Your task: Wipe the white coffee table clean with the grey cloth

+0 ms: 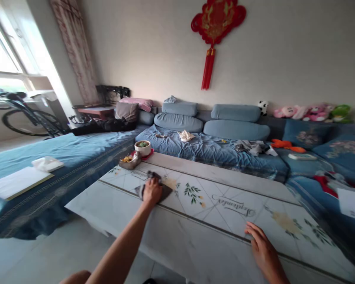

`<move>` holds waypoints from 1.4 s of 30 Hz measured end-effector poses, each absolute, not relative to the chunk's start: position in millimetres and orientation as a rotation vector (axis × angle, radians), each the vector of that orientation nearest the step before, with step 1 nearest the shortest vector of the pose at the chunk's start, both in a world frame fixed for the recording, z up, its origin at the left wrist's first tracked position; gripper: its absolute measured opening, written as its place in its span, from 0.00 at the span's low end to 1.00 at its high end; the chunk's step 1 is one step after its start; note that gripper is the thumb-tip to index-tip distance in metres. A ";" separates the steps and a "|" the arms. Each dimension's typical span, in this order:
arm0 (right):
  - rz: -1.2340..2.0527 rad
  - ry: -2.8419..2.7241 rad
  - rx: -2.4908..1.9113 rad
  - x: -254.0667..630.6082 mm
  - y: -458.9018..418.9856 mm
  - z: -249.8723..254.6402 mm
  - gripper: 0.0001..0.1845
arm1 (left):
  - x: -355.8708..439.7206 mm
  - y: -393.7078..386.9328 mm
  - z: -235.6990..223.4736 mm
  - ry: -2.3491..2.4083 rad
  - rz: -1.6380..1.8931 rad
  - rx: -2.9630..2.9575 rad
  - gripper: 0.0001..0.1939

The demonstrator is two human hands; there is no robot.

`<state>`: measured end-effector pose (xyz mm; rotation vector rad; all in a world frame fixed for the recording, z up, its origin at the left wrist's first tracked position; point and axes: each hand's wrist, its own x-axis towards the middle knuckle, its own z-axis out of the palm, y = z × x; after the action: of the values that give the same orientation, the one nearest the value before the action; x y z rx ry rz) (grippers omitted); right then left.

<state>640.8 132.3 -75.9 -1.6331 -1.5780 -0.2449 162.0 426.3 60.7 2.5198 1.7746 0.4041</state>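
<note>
My left hand [152, 191] presses down on a crumpled dark grey cloth [165, 193], with its fingers closed over the cloth. The cloth lies on the far part of a long, low table [213, 236], whose pale marble-look top bears printed leaves and cursive lettering. My right hand [262, 250] rests on the same tabletop at the near right, its fingers spread and holding nothing. A yellowish patch [285, 223] marks the tabletop beyond my right hand.
A white bowl with a small succulent [142, 148] and a snack dish [129, 161] stand at the table's far end. Blue sofas [213, 157] with cushions and scattered clothes wrap around the table. A bicycle [26, 114] stands by the window.
</note>
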 end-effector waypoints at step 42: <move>-0.451 -1.766 -1.849 619.9 127.5 -98.9 0.32 | 75.2 429.4 -10.7 1.547 0.325 2.691 0.35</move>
<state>619.9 127.5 -98.9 -1.8493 -1.7658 -0.4505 75.2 429.4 -10.7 2.6914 1.5467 0.3246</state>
